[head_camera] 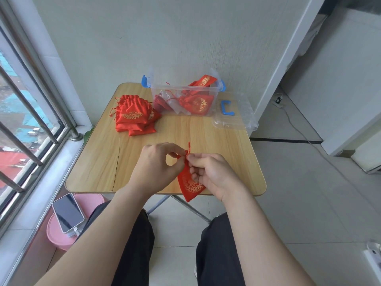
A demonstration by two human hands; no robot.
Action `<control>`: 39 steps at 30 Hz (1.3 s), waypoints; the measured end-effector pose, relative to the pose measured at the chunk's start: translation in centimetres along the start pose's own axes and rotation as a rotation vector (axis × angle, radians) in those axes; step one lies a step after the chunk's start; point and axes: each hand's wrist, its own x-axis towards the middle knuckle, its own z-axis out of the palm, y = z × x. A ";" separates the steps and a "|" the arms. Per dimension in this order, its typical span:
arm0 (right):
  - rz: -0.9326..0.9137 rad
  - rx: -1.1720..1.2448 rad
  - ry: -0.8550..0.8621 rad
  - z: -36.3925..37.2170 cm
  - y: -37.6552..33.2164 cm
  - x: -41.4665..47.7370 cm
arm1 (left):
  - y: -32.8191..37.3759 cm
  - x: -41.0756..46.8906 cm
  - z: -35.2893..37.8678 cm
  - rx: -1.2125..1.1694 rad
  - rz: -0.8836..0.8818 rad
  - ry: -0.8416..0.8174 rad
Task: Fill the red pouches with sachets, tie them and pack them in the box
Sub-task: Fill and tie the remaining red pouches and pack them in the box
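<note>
A red pouch [189,185] with a gold pattern hangs over the near edge of the wooden table [216,141]. My left hand [158,166] pinches its drawstring at the gathered neck. My right hand [212,174] pinches the neck and string from the other side, fingers curled against the pouch. One string end [189,146] sticks up above the neck. A pile of flat red pouches [134,115] lies at the table's far left. The clear plastic box [183,96] with blue latches stands at the far middle and holds several filled red pouches.
The box's clear lid [237,116] with a blue handle lies to the right of the box. A phone [68,212] rests on a pink stool [55,234] at my lower left. A barred window [24,112] runs along the left. My knees are under the table's near edge.
</note>
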 end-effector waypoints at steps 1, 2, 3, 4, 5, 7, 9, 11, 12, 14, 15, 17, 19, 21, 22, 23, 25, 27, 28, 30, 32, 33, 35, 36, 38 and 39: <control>-0.008 -0.017 0.009 0.0 0.0 0.0 | 0.0 0.0 0.0 0.009 0.009 -0.007; -0.021 -0.045 0.022 -0.1 0.1 -0.1 | -0.1 0.0 -0.1 0.024 0.023 -0.018; -0.039 -0.096 0.040 -0.2 0.1 -0.1 | -0.2 -0.1 -0.1 0.042 0.041 -0.035; -0.063 -0.173 0.062 -0.2 0.2 -0.2 | -0.4 -0.1 -0.1 0.062 0.061 -0.055; -0.085 -0.261 0.083 -0.3 0.2 -0.3 | -0.6 -0.1 -0.1 0.081 0.082 -0.071; -0.112 -0.377 0.101 -0.3 0.1 -0.5 | -1.1 -0.1 -0.1 0.119 0.108 -0.095; -0.117 -0.399 0.097 -0.2 0.1 -0.6 | -1.3 -0.1 -0.1 0.161 0.118 -0.116; -0.120 -0.407 0.093 -0.1 0.0 -0.8 | -1.1 -0.1 -0.2 0.207 0.120 -0.146; -0.123 -0.407 0.090 0.0 0.1 -0.8 | -0.8 -0.2 -0.1 0.231 0.113 -0.164; -0.139 -0.396 0.084 0.1 0.1 -0.8 | -0.3 -0.4 0.0 0.285 0.078 -0.195; -0.152 -0.391 0.077 0.1 0.1 -0.8 | -0.1 -0.4 0.0 0.304 0.053 -0.209; -0.189 -0.404 0.055 0.4 0.1 -0.9 | 0.2 -0.4 0.0 0.315 -0.002 -0.252; -0.222 -0.440 0.029 0.9 0.1 -1.1 | 0.3 -0.3 -0.1 0.306 -0.050 -0.296; -0.242 -0.484 0.022 1.3 0.2 -1.0 | 0.2 -0.3 -0.1 0.304 -0.084 -0.324; -0.250 -0.507 0.023 1.3 0.3 -1.0 | 0.2 -0.3 -0.1 0.312 -0.094 -0.336; -0.255 -0.520 0.026 1.3 0.4 -0.9 | 0.1 -0.3 -0.1 0.322 -0.098 -0.344; -0.260 -0.538 0.038 1.2 0.4 -0.8 | -0.2 -0.4 0.1 0.325 -0.072 -0.315; -0.268 -0.574 0.057 1.1 0.2 -0.8 | -0.8 -0.5 0.3 0.290 -0.032 -0.244; -0.270 -0.586 0.070 1.1 0.1 -0.9 | -1.1 -0.4 0.3 0.241 -0.030 -0.211; -0.268 -0.582 0.096 1.0 0.0 -1.0 | -1.1 -0.3 0.2 0.079 -0.080 -0.172; -0.259 -0.571 0.103 0.9 0.0 -1.0 | -0.7 -0.1 -0.3 -0.075 -0.188 -0.178; -0.253 -0.569 0.101 0.9 0.1 -1.0 | -0.5 -0.1 -0.6 -0.117 -0.226 -0.190; -0.237 -0.549 0.099 1.0 0.1 -1.0 | -0.2 -0.1 -1.0 -0.162 -0.271 -0.210; -0.229 -0.529 0.102 1.0 0.1 -0.9 | -0.2 -0.1 -1.1 -0.186 -0.288 -0.216; -0.211 -0.487 0.109 0.9 0.1 -0.9 | -0.3 -0.1 -1.2 -0.236 -0.286 -0.222; -0.208 -0.475 0.115 0.8 0.1 -0.8 | -0.5 -0.1 -1.2 -0.244 -0.267 -0.226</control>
